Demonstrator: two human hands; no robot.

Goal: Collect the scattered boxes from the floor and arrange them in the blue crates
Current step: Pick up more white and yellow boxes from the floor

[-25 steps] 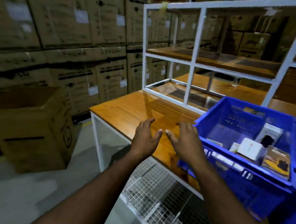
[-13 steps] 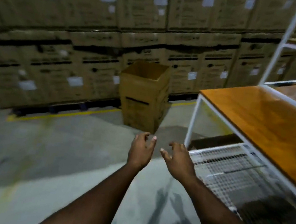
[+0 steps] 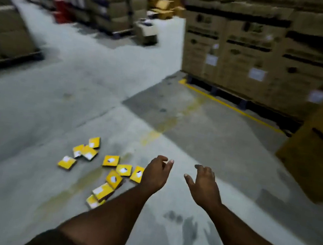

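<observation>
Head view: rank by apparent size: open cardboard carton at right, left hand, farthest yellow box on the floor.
1. cardboard carton, cut by the frame edge
2. left hand, enlarged by nearness to the camera
3. farthest yellow box

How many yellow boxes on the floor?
10 visible: four to the left, three in a row, three nearer. The left hand and forearm may hide more.
</observation>
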